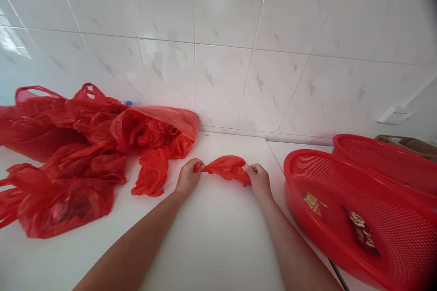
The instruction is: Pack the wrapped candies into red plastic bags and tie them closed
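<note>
Both my hands hold one small bunched red plastic bag [228, 167] just above the white counter [211, 232]. My left hand [187, 177] is closed, pinching the bag's twisted left end. My right hand [258, 179] is closed on the bag's right end. The bag is stretched between the two hands, a little in front of the tiled wall.
A heap of several crumpled red plastic bags [85, 145] covers the counter's left side. Two red perforated plastic baskets [355, 218] stand at the right, the nearer one bearing stickers. A white wall socket [394, 115] sits on the tiles at the far right.
</note>
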### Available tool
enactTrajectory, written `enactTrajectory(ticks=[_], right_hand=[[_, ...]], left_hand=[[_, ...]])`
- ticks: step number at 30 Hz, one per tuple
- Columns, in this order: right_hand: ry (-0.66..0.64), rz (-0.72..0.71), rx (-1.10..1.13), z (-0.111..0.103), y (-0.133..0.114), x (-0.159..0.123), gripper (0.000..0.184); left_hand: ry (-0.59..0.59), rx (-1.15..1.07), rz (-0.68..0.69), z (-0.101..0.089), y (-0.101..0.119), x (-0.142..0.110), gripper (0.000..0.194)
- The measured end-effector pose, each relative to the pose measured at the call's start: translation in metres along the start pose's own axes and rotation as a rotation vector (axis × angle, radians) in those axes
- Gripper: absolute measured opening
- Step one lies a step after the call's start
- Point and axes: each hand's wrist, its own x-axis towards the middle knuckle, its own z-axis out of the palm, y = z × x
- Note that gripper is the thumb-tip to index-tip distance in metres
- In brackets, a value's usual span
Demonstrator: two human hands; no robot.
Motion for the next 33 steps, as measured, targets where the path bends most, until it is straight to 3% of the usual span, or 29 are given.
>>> enactTrajectory(ticks=[6,10,14,17,21,28,30,33], right_hand=[[0.001,0.164,0.557,-0.016,0.002,0.015,0.035],[-0.165,0.219,0.792,-0.018,0.002,0.015,0.033],[-0.358,0.185,0.769,-0.014,0.001,0.01,0.037],[-0.39,0.174,0.785,-0.011,0.001,0.007,0.038],[-0.324,0.215,0.832,-0.013,0.006,0.01,0.034],[-0.146,0.251,0.669,-0.017,0.009,0.015,0.033],[-0.15,0.235,0.607,-0.016,0.005,0.012,0.036],[-0.246,0.154,0.492,-0.006,0.0,0.004,0.06]], left_hand=[[0.003,-0.017,0.076,0.006,-0.005,0.01,0.018],[-0.074,0.2,0.268,-0.006,0.0,0.0,0.027],[-0.223,0.475,0.366,-0.008,0.018,-0.012,0.036],[-0.326,0.605,0.285,0.0,0.03,-0.019,0.03],[-0.345,0.717,0.125,0.005,0.03,-0.021,0.04],[-0.347,0.554,0.029,-0.002,0.02,-0.016,0.015],[-0.305,0.489,-0.017,-0.003,0.021,-0.016,0.018],[-0.235,0.387,-0.033,-0.001,0.025,-0.018,0.023]])
